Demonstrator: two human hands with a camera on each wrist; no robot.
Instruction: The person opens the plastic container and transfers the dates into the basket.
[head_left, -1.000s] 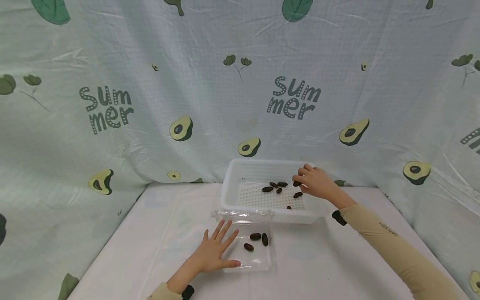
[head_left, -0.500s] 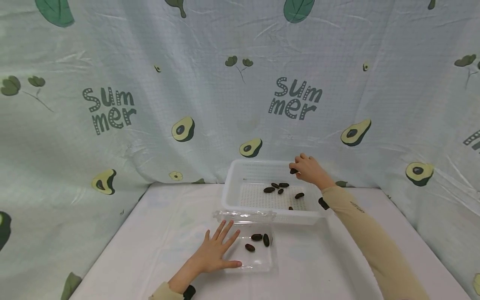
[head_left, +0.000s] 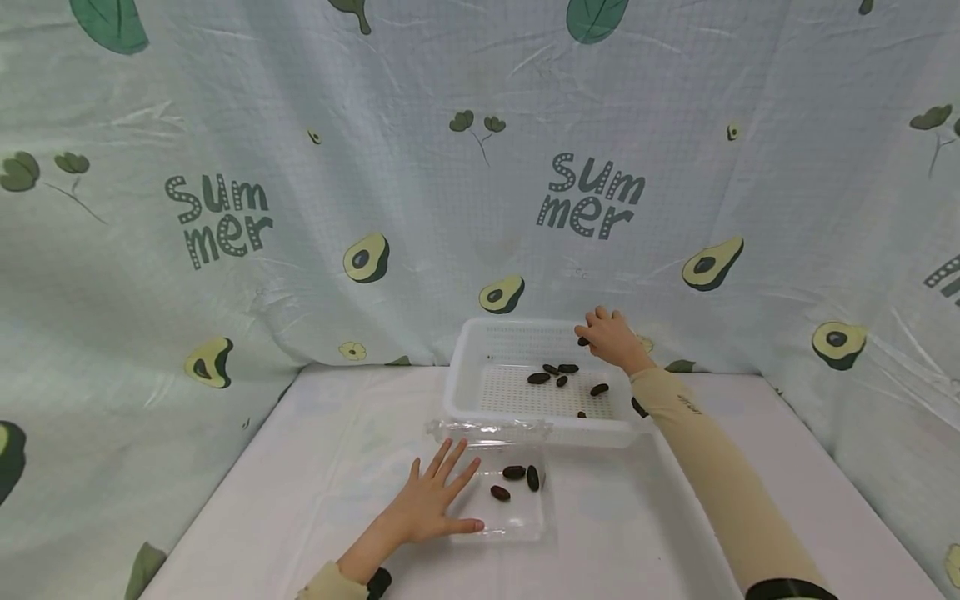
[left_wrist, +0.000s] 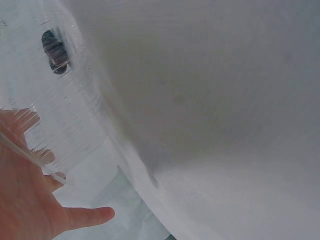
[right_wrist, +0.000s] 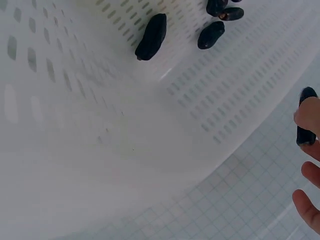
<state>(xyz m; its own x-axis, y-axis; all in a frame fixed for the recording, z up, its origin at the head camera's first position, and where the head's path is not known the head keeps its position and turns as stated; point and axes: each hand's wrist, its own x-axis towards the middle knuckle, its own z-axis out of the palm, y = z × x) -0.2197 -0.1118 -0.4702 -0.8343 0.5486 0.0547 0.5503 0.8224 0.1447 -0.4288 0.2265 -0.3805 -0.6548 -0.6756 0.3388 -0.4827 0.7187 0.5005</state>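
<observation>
My right hand (head_left: 611,340) pinches a dark oblong date (right_wrist: 307,136) between thumb and fingertip, raised at the back right rim of a white perforated plastic basket (head_left: 540,430). Several more dates (head_left: 538,378) lie spread over the basket's floor. My left hand (head_left: 426,504) rests with fingers spread on the left side of a clear plastic box (head_left: 517,527). Three dates are inside this box, one of them a reddish-brown date (head_left: 500,493). In the left wrist view, a date (left_wrist: 55,52) shows through the clear plastic beyond my fingers.
A clear, crinkled plastic lid or flap (head_left: 487,432) lies between the box and the basket's front wall. The white-covered table (head_left: 360,433) extends around both containers. A printed curtain (head_left: 420,208) hangs close behind the basket.
My right hand, holding the date, has lifted from the basket's right part towards its back rim, slightly left. My left hand and the dates in the box stay put.
</observation>
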